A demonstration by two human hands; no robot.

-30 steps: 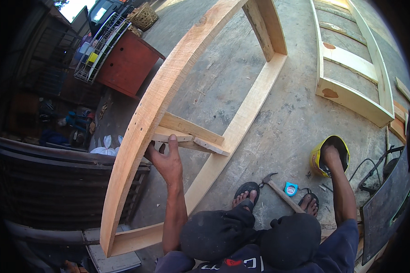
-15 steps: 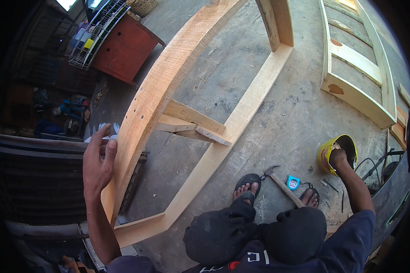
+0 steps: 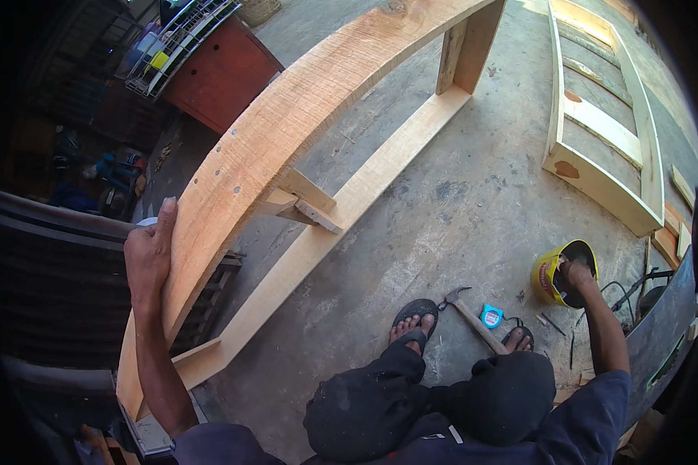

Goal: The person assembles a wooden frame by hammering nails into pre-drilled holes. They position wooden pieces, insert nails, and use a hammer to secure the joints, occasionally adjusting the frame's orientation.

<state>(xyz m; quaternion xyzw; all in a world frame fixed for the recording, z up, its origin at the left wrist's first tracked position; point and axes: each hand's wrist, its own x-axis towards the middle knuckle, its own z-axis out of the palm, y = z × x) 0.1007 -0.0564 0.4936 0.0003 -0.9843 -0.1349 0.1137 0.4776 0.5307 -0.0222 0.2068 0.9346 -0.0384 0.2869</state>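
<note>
A large unpainted wooden frame (image 3: 287, 116) with a curved top board stands tilted on its side to my left. Several nail heads dot that board. My left hand (image 3: 149, 260) grips its outer edge, thumb lying along the wood, the other fingers mostly hidden. My right hand (image 3: 576, 273) is down inside a yellow bucket (image 3: 548, 277); its fingers are too hidden to read, and whatever they touch cannot be made out. Between my feet and partly by my right knee, a claw hammer (image 3: 477, 323) leans near a blue tape measure (image 3: 490, 315).
A second wooden frame with slats (image 3: 603, 200) lies on the concrete floor at the far right. At the back left stands a red cabinet (image 3: 223, 77) with a wire rack on top. Thin dark rods (image 3: 552, 324) lie beside my right foot. A dark panel (image 3: 659, 325) stands at the right edge.
My left hand has gone from loosely raised fingers to a grip on the frame's edge. The frame has tipped over to the left. My right hand stays in the bucket.
</note>
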